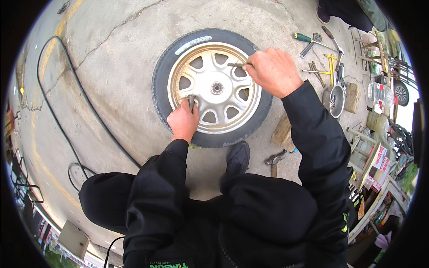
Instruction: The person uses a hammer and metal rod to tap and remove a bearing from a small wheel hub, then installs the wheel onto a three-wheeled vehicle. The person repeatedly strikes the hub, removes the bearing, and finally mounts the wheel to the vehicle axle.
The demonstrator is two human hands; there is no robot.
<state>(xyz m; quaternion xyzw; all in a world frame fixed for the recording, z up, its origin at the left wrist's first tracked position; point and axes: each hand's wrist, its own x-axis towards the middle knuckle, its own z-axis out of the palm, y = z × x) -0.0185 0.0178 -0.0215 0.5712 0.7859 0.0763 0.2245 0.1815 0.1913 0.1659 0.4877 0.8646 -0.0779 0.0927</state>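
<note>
- Cracked concrete ground (120,80) surrounds the wheel (216,98), lying flat.
- Left of the wheel: a looped dark hose (78,86); right of it: a metal bowl (325,102).
- Left hand (183,120), over the wheel's near-left rim, grips a short metal piece (191,102).
- Right hand (277,71), over its right edge, clasps a thin rod (237,65).

A hand could pass over the concrete floor (123,62) between the black hose (95,110) and the far left of the wheel (207,85), or across its hub between the left hand (183,120) and the right hand (276,71). A shoe (238,158), wooden block (283,132) and hammer (275,161) obstruct the near side; rightward, a screwdriver (303,37), yellow tool (331,71) and metal bowl (326,102) crowd the ground.
</note>
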